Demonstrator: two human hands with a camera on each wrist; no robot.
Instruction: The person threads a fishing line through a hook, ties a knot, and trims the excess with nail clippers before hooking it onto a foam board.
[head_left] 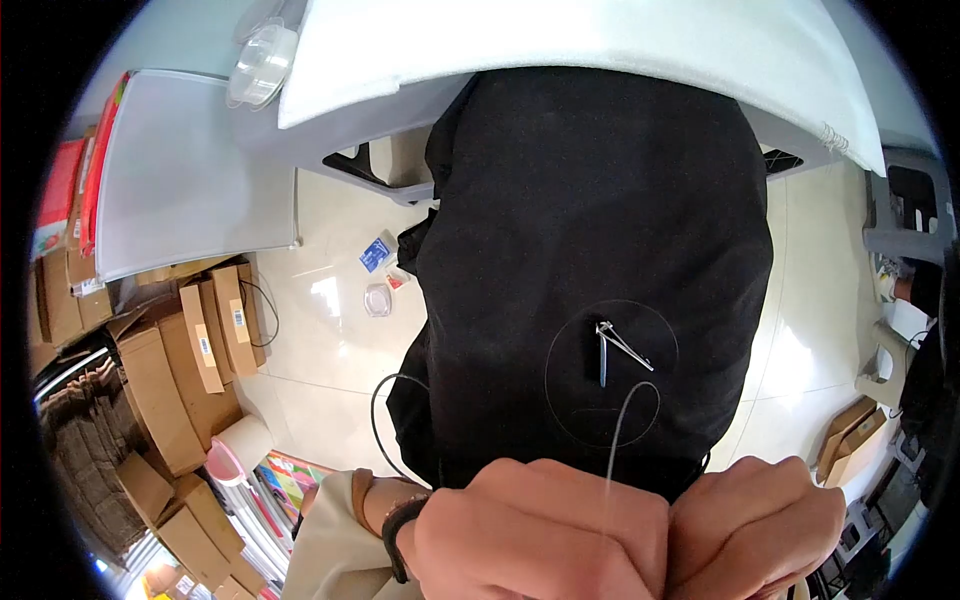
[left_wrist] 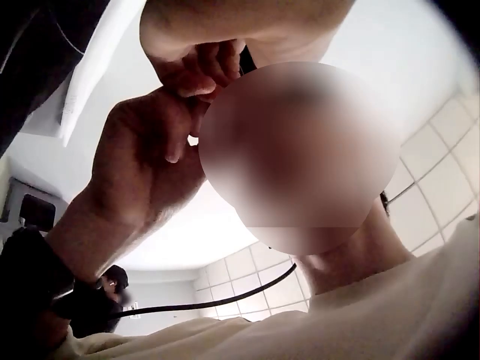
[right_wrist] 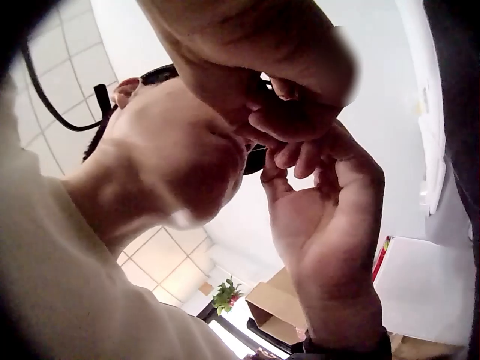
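Observation:
Both hands are raised close to the head camera, fingers curled and knuckles side by side: the left hand (head_left: pixel 540 525) and the right hand (head_left: pixel 755 525). Their fingertips meet just in front of the lower face in both wrist views, pinched together there. A thin clear line (head_left: pixel 612 440) rises past the left hand's knuckles, curves into a small loop and continues into a wide ring over the black cloth. What exactly lies between the fingertips is hidden. Inside that ring, metal nail clippers (head_left: pixel 603 360) lie on the black cloth (head_left: pixel 600 200), lever swung out.
Beyond the cloth is a white padded surface (head_left: pixel 600 35). Cardboard boxes (head_left: pixel 165 390) and a grey panel (head_left: pixel 200 180) stand at the left. Small packets (head_left: pixel 375 254) and a clear lid (head_left: pixel 377 300) lie on the tiled floor. A black cable (head_left: pixel 376 420) bends beside the left arm.

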